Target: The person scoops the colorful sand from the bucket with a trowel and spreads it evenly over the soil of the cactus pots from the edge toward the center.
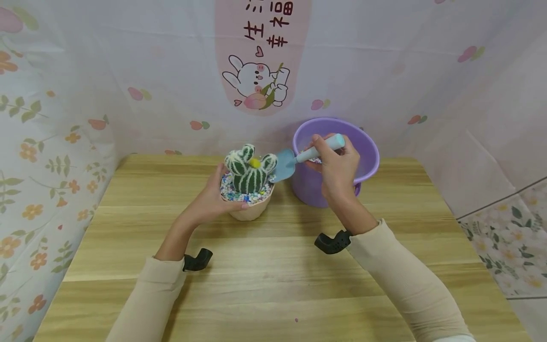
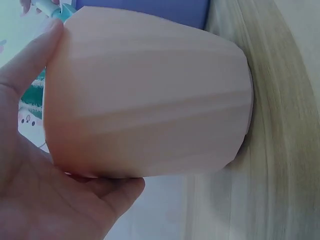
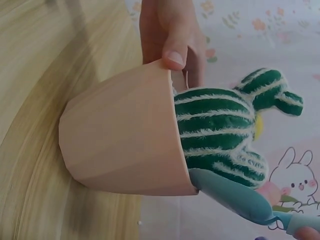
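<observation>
A printed cloth (image 1: 363,71) hung behind the wooden surface (image 1: 256,285). Toward the back stood a purple bucket (image 1: 312,190), and near it, to its left, a peach pot (image 1: 252,212) rested on the surface. The left hand (image 1: 209,199) held the pot by its left side, thumb at the near rim and fingers spread round the wall. The right hand (image 1: 339,166), above the bucket's mouth, had its fingers closed round the handle of a blue trowel (image 1: 308,154). A green cactus (image 1: 248,183) rose upright from the pot; the trowel's tip lay inside the rim beside it. Coloured pebbles (image 1: 232,195) surrounded the cactus's base, and more showed in the bucket.
</observation>
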